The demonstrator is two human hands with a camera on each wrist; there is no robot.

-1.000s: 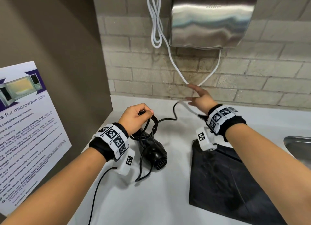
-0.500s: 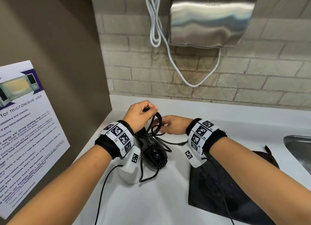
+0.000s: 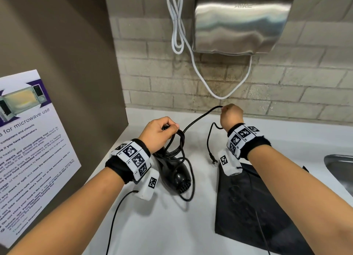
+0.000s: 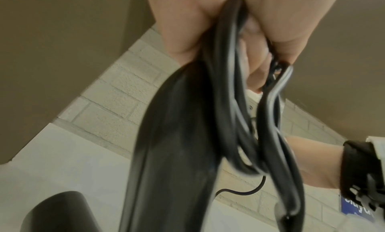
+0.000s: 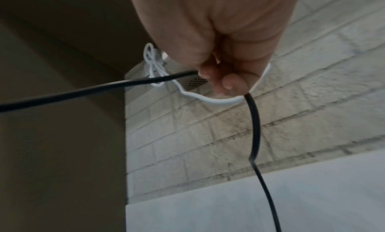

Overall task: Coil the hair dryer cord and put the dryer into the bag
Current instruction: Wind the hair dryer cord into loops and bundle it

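Since half a second ago, the right hand (image 3: 231,115) is pulling away from the left hand (image 3: 158,133), moving up toward the brick wall (image 3: 286,86) at centre frame and drawing a length of black cord (image 3: 198,119) taut between the two. The right hand is clenching the cord in a fist, with the plug end (image 3: 213,159) dangling below the wrist near the top edge of the black bag (image 3: 248,212), which is lying flat on the white counter (image 3: 172,226) at lower right. The left hand is gripping several gathered cord loops (image 4: 233,103) together with the handle of the black hair dryer (image 3: 176,175). The dryer is sitting on the counter at centre frame, just left of the bag, outside it.
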